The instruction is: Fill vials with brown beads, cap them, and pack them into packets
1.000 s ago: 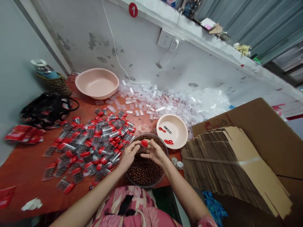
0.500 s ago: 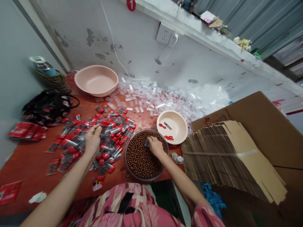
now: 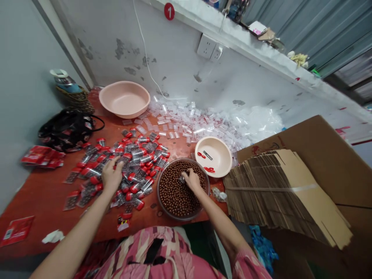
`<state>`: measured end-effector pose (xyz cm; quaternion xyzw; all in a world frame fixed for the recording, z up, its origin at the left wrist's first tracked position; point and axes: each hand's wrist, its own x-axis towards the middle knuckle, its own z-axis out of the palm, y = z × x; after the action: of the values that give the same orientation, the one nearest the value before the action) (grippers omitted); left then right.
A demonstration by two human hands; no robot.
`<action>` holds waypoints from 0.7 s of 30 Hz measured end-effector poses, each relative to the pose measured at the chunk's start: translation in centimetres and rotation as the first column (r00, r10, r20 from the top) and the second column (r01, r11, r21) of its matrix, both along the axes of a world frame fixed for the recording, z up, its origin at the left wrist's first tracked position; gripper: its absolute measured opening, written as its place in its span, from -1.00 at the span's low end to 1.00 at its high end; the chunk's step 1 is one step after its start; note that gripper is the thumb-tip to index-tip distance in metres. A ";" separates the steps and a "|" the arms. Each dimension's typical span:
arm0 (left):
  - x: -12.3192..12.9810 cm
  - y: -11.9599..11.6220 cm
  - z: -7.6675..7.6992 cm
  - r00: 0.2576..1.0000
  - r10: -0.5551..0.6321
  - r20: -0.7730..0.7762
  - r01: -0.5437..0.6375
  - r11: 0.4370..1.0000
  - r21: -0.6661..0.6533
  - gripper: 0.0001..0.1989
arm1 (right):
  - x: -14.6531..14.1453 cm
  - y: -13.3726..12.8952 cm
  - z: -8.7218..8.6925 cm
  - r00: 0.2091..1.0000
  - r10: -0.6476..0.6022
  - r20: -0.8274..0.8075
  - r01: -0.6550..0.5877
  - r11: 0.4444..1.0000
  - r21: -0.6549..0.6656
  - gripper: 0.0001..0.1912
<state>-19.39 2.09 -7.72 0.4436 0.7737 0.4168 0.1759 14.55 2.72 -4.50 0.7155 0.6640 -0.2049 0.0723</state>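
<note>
Pinched in the right hand (image 3: 193, 181), a small clear container (image 3: 181, 178) down at the brown beads (image 3: 174, 197) inside the round bowl (image 3: 183, 219), left hand (image 3: 112, 176) at red-capped packets (image 3: 141, 159) left of the bowl, its grip impossible to tell, cream basin (image 3: 218, 158) beyond the bowl's right side.

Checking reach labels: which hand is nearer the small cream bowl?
Right. The right hand is at the bead bowl beside the small cream bowl; the left hand is farther off, over the red-capped packs.
</note>
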 end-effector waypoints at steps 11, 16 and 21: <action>5.0 -2.7 3.4 0.983 -0.183 -0.003 0.183 0.982 0.037 -0.64 | 2.6 0.3 3.1 0.807 0.587 -0.068 -0.584 0.810 0.052 -0.55; 8.4 -3.8 4.5 0.933 -0.341 0.115 0.338 0.940 0.046 -0.64 | 2.5 1.0 2.2 0.732 0.679 -0.060 -0.676 0.734 0.059 -0.78; 10.4 -4.5 5.2 0.879 -0.441 0.183 0.441 0.897 0.043 -0.67 | 2.3 1.0 1.2 0.804 0.593 -0.041 -0.584 0.801 0.134 -0.74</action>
<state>-9.00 -2.41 -2.55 0.5664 0.6324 0.4060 0.3384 16.88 3.76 -3.27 0.4680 0.8662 -0.1625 0.0645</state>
